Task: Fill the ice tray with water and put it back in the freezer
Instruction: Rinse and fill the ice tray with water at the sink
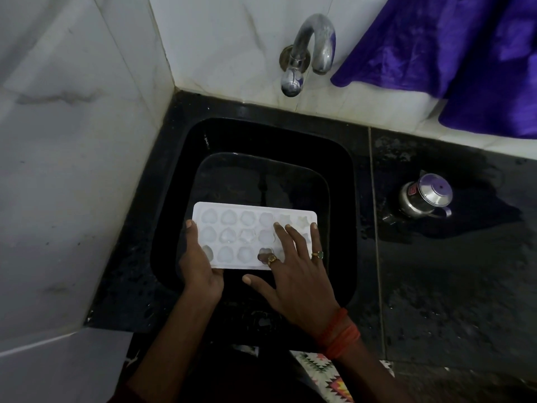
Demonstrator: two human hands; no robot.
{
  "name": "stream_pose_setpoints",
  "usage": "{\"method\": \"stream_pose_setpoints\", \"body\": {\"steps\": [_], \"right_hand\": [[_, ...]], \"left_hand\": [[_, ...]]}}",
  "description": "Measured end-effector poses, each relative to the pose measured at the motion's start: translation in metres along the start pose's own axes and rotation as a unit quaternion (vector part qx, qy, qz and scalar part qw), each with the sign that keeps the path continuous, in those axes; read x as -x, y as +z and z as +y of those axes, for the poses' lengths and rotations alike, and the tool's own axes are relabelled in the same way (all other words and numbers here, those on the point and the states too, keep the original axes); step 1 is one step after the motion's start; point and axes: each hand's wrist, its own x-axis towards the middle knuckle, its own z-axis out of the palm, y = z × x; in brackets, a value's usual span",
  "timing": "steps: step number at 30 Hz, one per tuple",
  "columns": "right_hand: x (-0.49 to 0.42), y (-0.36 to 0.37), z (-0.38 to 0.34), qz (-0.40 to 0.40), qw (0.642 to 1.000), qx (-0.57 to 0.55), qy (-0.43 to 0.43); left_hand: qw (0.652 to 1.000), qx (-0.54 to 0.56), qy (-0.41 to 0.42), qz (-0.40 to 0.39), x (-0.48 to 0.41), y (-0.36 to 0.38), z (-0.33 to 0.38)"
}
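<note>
Ice tray (250,234) held level over the black sink (345,170): left hand (200,263) clasps its end in a closed grip; right hand (293,266) rests spread flat on top. Tap (308,53) appears dry; filling looks done or nearly so, freezer return remains.

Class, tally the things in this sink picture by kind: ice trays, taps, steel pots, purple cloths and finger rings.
ice tray: 1
tap: 1
steel pot: 1
purple cloth: 1
finger rings: 2
Total: 6

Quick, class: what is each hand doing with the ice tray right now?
Left hand: closed on the left end of the ice tray.
Right hand: open, fingers spread flat on the tray.
</note>
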Motion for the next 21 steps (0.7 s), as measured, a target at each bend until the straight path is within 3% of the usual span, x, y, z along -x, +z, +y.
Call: {"method": "stream_pose_setpoints", "body": {"steps": [21], "right_hand": [[-0.0011, -0.0009, 0.0052, 0.016, 1.000, 0.002, -0.005]], "left_hand": [[1.000, 0.002, 0.004, -0.011, 0.0001, 0.0009, 0.0022]]}}
